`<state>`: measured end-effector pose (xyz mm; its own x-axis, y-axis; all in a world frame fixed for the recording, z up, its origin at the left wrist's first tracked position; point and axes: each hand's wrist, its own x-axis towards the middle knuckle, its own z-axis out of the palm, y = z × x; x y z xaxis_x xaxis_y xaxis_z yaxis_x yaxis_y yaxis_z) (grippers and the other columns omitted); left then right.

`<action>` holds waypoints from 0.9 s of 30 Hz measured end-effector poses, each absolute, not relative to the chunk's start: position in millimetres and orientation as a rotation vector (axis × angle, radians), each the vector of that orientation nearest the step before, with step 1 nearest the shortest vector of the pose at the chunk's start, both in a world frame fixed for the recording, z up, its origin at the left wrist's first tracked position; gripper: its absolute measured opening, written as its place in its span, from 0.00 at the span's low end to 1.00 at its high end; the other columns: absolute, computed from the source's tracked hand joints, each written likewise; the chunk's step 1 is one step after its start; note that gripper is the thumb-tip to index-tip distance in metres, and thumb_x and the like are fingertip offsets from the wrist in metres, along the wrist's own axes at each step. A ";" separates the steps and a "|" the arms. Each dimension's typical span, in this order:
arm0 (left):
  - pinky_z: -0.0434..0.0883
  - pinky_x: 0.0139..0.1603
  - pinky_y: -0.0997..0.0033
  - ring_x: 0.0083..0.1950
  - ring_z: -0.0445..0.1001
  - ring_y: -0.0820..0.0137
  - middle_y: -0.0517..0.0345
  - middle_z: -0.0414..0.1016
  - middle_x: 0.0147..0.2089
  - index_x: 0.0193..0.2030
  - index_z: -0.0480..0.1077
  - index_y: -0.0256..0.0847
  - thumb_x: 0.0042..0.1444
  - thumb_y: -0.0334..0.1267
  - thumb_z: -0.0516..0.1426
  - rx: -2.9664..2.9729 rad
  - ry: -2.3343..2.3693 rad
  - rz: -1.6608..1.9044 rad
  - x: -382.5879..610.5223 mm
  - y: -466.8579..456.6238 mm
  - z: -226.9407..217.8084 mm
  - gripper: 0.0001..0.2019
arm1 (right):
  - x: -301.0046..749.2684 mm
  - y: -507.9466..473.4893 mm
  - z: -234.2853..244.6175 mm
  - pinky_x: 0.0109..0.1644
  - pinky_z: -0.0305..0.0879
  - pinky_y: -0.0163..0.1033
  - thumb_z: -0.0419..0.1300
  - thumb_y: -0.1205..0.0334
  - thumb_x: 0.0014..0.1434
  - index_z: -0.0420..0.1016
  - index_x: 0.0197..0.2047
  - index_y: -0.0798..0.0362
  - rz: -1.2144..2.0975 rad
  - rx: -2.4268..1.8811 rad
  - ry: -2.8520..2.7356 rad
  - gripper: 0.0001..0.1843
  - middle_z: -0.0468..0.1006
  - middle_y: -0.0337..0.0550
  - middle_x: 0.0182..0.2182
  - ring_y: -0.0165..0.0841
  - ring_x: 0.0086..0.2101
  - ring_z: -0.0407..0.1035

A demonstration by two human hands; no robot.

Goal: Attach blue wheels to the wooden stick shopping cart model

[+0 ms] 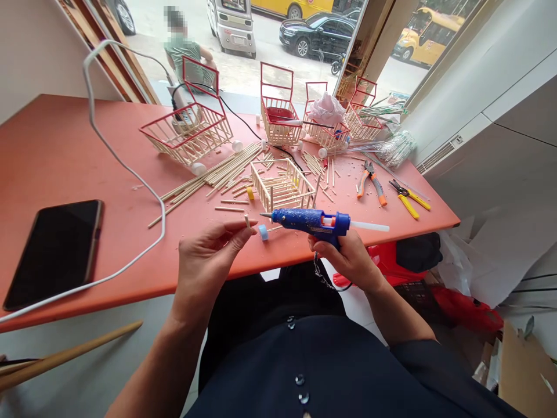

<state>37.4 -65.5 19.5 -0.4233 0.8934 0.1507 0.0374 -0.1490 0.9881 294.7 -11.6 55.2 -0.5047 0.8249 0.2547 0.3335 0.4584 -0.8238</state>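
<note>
Between thumb and fingertips, my left hand (213, 247) pinches a short wooden stick (247, 221) near the table's front edge. My right hand (346, 255) is wrapped round the handle of a blue glue gun (304, 220), whose nozzle points left at the stick, a small gap apart. A clear glue stick (369, 226) juts from the gun's rear. Just beyond the gun stands a small basket frame of wooden sticks (282, 186), partly hidden by it. Close to the nozzle lie a light blue cap-like piece (263, 233) and a yellow piece (250, 193).
Several red-trimmed stick carts (189, 136) stand along the back. Loose sticks (226, 168) lie mid-table. Pliers (371, 183) and yellow-handled cutters (409, 197) rest at right. A phone (54, 249) and white cable (126, 165) occupy the left. Beyond the window a person (187, 58) sits outside.
</note>
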 end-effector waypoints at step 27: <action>0.80 0.40 0.75 0.32 0.74 0.75 0.61 0.73 0.28 0.29 0.74 0.39 0.50 0.37 0.80 0.266 0.924 1.432 36.1 -45.8 34.6 0.19 | 283.3 -23.9 33.5 0.41 0.68 0.41 0.61 0.30 0.72 0.79 0.39 0.53 1.197 -0.921 -1.941 0.31 0.76 0.43 0.31 0.35 0.34 0.70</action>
